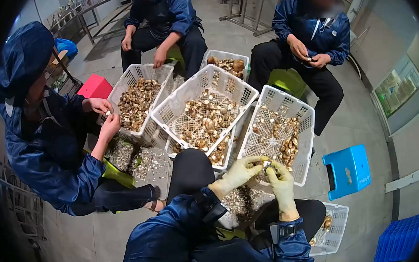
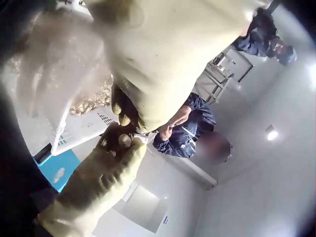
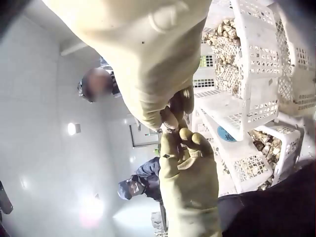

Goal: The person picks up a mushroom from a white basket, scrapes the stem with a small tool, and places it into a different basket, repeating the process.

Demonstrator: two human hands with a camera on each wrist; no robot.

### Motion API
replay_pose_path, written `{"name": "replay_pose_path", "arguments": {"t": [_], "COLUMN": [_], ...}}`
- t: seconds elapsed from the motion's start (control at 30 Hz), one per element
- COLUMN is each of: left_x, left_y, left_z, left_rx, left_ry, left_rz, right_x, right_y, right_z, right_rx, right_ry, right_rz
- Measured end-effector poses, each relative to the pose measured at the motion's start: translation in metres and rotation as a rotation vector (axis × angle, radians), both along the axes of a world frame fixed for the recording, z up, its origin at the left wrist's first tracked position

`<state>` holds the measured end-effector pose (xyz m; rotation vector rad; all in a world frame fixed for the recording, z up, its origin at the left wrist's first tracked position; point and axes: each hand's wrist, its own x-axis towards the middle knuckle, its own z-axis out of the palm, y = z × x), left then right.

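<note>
Both hands wear cream rubber gloves and meet over the near edge of the right-hand white crate (image 1: 309, 139). My left hand (image 1: 240, 177) pinches a small pale mushroom (image 1: 266, 163) between thumb and fingers. Curled close against it, my right hand (image 1: 282, 186) grips a small dark object at its fingertips; I cannot tell what it is. In the left wrist view the left glove (image 2: 158, 54) covers the upper part, with the right glove (image 2: 101, 185) below. The right wrist view has the right glove (image 3: 143, 54) over the left glove (image 3: 190, 187), fingertips together.
A tilted white crate (image 1: 164, 112) of mushrooms rests on others, with another mushroom crate (image 1: 160, 97) to its left. Three people in blue jackets sit around them. Trimmings (image 1: 152, 166) litter the floor. A blue stool (image 1: 349, 171) stands right; blue crates (image 1: 400, 237) are stacked low right.
</note>
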<state>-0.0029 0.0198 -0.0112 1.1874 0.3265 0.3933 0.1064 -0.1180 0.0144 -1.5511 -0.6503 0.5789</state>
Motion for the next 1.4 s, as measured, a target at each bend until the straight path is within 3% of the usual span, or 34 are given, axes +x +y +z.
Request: {"name": "replay_pose_path", "arguments": {"t": [0.13, 0.23, 0.27, 0.37, 0.53, 0.67, 0.8, 0.9, 0.93, 1.03, 1.17, 1.4], "left_x": [0.001, -0.003, -0.004, -0.003, -0.006, -0.004, -0.002, -0.007, -0.009, -0.009, -0.008, -0.007], "left_y": [0.001, 0.002, 0.003, 0.003, 0.004, 0.002, 0.003, 0.004, 0.004, 0.003, 0.004, 0.004], "left_z": [-0.004, 0.002, 0.004, 0.009, 0.014, 0.010, 0.007, 0.021, 0.025, 0.030, 0.027, 0.026], "left_rx": [0.097, -0.035, -0.066, -0.091, -0.065, -0.031, 0.125, 0.153, -0.010, -0.064, 0.124, 0.088], "left_ry": [0.105, 0.049, 0.032, 0.033, -0.033, -0.010, 0.087, 0.076, 0.095, 0.036, 0.053, 0.027], "left_rz": [-0.001, -0.048, -0.057, -0.086, -0.117, -0.058, -0.033, -0.047, -0.087, -0.122, -0.083, -0.089], "right_x": [-0.003, 0.001, 0.008, 0.020, 0.019, 0.009, 0.009, 0.011, 0.018, 0.024, 0.023, 0.027], "right_y": [0.000, 0.000, -0.004, -0.010, -0.011, -0.006, -0.006, -0.006, -0.006, -0.011, -0.011, -0.013], "right_z": [0.009, -0.002, -0.001, 0.003, -0.006, -0.002, 0.001, -0.001, -0.002, 0.005, -0.002, 0.000], "right_rx": [0.019, -0.023, -0.027, -0.063, -0.053, -0.020, -0.063, -0.108, -0.114, -0.093, -0.070, -0.053], "right_ry": [-0.285, -0.024, 0.200, 0.326, 0.323, 0.202, -0.383, 0.138, 0.190, 0.316, 0.318, 0.403], "right_rz": [0.088, 0.036, 0.059, 0.073, 0.038, 0.071, 0.126, 0.095, 0.101, 0.129, 0.100, 0.107]}}
